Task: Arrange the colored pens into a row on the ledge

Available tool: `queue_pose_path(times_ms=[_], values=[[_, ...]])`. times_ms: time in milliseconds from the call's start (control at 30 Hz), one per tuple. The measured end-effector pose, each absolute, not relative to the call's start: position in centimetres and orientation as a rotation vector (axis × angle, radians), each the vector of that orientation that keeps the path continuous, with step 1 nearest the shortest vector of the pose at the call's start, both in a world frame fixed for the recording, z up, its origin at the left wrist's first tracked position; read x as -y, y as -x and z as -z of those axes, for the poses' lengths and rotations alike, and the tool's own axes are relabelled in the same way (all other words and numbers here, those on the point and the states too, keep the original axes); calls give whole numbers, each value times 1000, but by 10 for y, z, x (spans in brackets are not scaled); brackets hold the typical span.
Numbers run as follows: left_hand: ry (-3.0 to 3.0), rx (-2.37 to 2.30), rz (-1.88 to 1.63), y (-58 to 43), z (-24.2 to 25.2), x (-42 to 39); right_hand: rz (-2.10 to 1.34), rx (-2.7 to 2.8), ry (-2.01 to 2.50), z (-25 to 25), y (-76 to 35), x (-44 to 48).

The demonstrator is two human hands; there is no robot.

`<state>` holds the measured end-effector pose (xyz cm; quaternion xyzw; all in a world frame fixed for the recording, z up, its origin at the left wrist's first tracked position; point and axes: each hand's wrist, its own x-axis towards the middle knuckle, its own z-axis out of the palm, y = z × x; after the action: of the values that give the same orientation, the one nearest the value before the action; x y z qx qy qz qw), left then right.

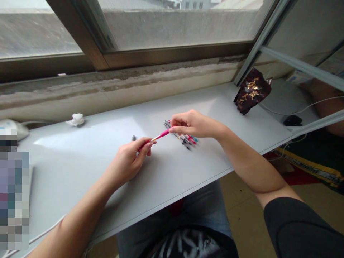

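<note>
A pink pen (162, 134) is stretched between my two hands above the desk. My left hand (131, 157) pinches its lower left end, where some red shows at the fingertips. My right hand (192, 123) grips the pink upper end between thumb and fingers. A thin, pale stretch with a yellowish part shows between them; whether the pen is in one piece I cannot tell. Several pens (189, 139) with black, red and blue parts lie in a loose bunch just below and behind my right hand. A small dark object (133, 137) pokes out behind my left hand, mostly hidden.
The pale desk (88, 172) runs along a window ledge. A crumpled white tissue (76, 119) lies at the back left. A dark brown packet with gold print (252, 91) stands at the right, by a metal frame (303, 66). A white cable (44, 234) trails at the lower left.
</note>
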<state>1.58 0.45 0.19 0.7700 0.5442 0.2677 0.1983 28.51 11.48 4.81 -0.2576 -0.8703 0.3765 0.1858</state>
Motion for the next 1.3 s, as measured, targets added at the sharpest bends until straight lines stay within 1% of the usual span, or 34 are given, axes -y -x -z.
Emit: queue_pose_path(times_ms=[167, 300, 367, 433, 500, 567, 633, 700, 1300], values=[[-2479, -1494, -932, -10, 0, -5, -1098, 2434, 758, -46, -279, -111], [-2778, -1523, -979, -11, -5, -1, -1378, 2281, 866, -44, -277, -108], [-2823, -1544, -1005, -13, -7, 1, -1516, 2180, 877, -42, -276, -108], [-2803, -1524, -1052, -16, -8, 2, -1567, 2045, 890, -40, -274, -108], [-2801, -1379, -1021, -19, -8, 2, -1555, 1908, 924, -37, -271, -109], [-2807, -1132, -889, -23, -8, 3, -1540, 1823, 956, -34, -267, -110], [-2761, -932, -776, -28, -9, 5, -1551, 1805, 967, -33, -265, -109], [-2727, -835, -726, -32, -10, 8, -1573, 1828, 959, -33, -263, -107], [-2671, -791, -737, -34, -13, 13, -1542, 1931, 954, -36, -263, -103]])
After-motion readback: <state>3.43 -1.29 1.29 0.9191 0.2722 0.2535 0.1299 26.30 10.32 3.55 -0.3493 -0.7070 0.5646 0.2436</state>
